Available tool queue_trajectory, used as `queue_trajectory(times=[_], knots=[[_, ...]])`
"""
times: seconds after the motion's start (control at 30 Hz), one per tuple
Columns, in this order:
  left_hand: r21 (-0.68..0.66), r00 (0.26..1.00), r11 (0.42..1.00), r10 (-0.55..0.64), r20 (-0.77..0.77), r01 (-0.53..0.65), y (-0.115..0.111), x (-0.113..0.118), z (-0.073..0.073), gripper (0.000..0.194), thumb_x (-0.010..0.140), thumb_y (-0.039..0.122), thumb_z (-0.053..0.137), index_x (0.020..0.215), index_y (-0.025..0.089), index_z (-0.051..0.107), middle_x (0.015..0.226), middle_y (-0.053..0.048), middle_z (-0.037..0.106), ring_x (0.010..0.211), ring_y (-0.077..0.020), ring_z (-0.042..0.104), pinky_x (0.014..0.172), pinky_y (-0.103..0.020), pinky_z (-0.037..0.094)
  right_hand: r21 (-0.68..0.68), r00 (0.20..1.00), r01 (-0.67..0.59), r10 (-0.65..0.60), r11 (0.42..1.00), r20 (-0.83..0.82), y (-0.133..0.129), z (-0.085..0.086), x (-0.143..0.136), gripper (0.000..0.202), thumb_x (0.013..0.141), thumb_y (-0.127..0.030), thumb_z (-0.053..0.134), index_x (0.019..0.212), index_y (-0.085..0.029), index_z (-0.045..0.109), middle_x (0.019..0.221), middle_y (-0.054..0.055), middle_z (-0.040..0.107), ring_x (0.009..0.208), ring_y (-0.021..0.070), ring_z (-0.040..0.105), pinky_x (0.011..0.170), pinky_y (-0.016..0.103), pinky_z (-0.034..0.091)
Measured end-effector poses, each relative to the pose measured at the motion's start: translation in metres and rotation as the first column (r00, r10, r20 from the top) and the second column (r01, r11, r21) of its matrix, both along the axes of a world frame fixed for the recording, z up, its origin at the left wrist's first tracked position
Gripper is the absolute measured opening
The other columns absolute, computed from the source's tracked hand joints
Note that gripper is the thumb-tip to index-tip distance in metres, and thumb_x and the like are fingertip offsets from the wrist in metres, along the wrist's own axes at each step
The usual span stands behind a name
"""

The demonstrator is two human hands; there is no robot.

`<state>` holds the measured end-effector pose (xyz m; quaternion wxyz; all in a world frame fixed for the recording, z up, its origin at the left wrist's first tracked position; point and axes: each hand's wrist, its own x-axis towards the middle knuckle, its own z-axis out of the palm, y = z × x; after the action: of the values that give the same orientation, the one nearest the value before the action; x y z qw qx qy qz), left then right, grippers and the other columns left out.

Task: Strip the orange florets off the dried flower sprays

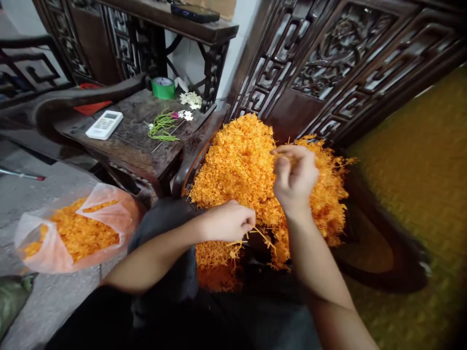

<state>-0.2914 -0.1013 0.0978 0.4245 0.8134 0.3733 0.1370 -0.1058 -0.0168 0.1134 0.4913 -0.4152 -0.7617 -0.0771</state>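
Observation:
A large heap of orange flower-like strands (241, 160) lies on a dark wooden seat in front of me. My left hand (233, 221) is closed in a pinch on thin orange strands, which stick out to its right and below it, over the heap's near edge. Higher and to the right, my right hand (296, 175) is raised over the heap with its fingers curled and blurred; whether anything is between them cannot be made out.
Left on the floor sits a plastic bag (126, 214) of orange petals. A side table (134, 158) bears a white remote (104, 125), green tape (163, 89), green stems (163, 127) and white flowers (191, 100). Behind the heap stands a carved wooden backrest (328, 53).

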Motion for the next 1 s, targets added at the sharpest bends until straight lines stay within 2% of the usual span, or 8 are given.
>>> queue_trajectory(times=[0.1,0.2,0.33,0.43,0.6,0.77,0.87,1.0], knots=[[0.096,0.958,0.984,-0.120,-0.261,0.149,-0.005,0.006,-0.004,0.032,0.086,0.015,0.046,0.099,0.013,0.075,0.097,-0.014,0.074,0.093,-0.0228,0.071,0.083,-0.035,0.053,-0.021,0.962,0.068,-0.060,0.997,0.266,0.063,-0.021,-0.028,0.035,0.107,-0.046,0.042,0.104,-0.016,0.062,0.099,0.012,0.069,0.086,0.0228,0.066,0.077,0.039,0.053],[0.073,0.846,0.917,-0.328,-0.421,0.392,-0.012,0.015,-0.011,0.035,0.084,0.010,0.047,0.103,0.008,0.077,0.097,-0.019,0.073,0.097,-0.0328,0.072,0.080,-0.042,0.057,-0.144,0.749,0.097,0.023,0.985,0.662,0.114,-0.038,-0.041,0.046,0.108,-0.041,0.037,0.135,-0.014,0.062,0.139,0.018,0.060,0.125,0.0326,0.057,0.102,0.049,0.048],[0.074,0.801,0.857,-0.441,-0.404,0.510,-0.020,0.023,-0.022,0.033,0.082,0.008,0.050,0.100,0.007,0.078,0.091,-0.018,0.073,0.092,-0.0314,0.074,0.077,-0.043,0.061,-0.132,0.571,0.238,-0.029,0.962,0.821,0.141,-0.055,-0.040,0.071,0.105,-0.057,0.036,0.164,-0.018,0.032,0.173,0.015,0.012,0.160,0.0365,0.009,0.126,0.065,0.003],[0.055,0.808,0.865,-0.442,-0.389,0.499,-0.024,0.027,-0.030,0.029,0.081,0.008,0.054,0.097,0.010,0.078,0.091,-0.016,0.074,0.090,-0.0299,0.074,0.076,-0.045,0.063,-0.159,0.575,0.336,-0.068,0.928,0.816,0.147,-0.070,-0.038,0.080,0.102,-0.071,0.029,0.168,-0.026,0.021,0.174,0.011,-0.001,0.161,0.0375,-0.002,0.120,0.075,-0.001],[-0.043,0.759,0.853,-0.485,-0.434,0.520,-0.030,0.039,-0.040,0.031,0.080,0.010,0.058,0.102,0.011,0.079,0.098,-0.017,0.074,0.096,-0.0315,0.074,0.077,-0.046,0.064,-0.301,0.615,0.363,0.016,0.882,0.788,0.167,-0.090,-0.053,0.078,0.104,-0.068,0.020,0.169,-0.024,0.019,0.174,0.011,-0.005,0.162,0.0336,-0.003,0.121,0.073,0.003],[-0.081,0.704,0.835,-0.507,-0.498,0.544,-0.036,0.052,-0.051,0.034,0.080,0.012,0.060,0.108,0.010,0.078,0.108,-0.020,0.073,0.103,-0.0325,0.073,0.084,-0.048,0.064,-0.521,0.688,0.345,0.167,0.780,0.706,0.183,-0.070,-0.067,0.084,0.101,-0.071,0.028,0.169,-0.023,0.016,0.174,0.009,-0.005,0.162,0.0350,0.000,0.121,0.074,0.003],[-0.092,0.677,0.834,-0.502,-0.538,0.544,-0.038,0.056,-0.055,0.032,0.079,0.012,0.061,0.107,0.010,0.077,0.107,-0.018,0.074,0.106,-0.0331,0.073,0.085,-0.048,0.063,-0.611,0.784,0.249,0.214,0.752,0.583,0.178,-0.047,-0.063,0.090,0.099,-0.070,0.037,0.170,-0.021,0.012,0.173,0.009,0.014,0.159,0.0364,0.017,0.124,0.070,0.013],[-0.066,0.673,0.833,-0.488,-0.555,0.549,-0.039,0.056,-0.051,0.032,0.081,0.011,0.059,0.107,0.010,0.077,0.107,-0.017,0.074,0.106,-0.0317,0.073,0.085,-0.049,0.062,-0.460,0.877,0.180,0.069,0.870,0.476,0.159,-0.022,-0.048,0.069,0.103,-0.055,0.034,0.154,-0.011,0.050,0.142,0.017,0.061,0.131,0.0329,0.055,0.117,0.050,0.040]])
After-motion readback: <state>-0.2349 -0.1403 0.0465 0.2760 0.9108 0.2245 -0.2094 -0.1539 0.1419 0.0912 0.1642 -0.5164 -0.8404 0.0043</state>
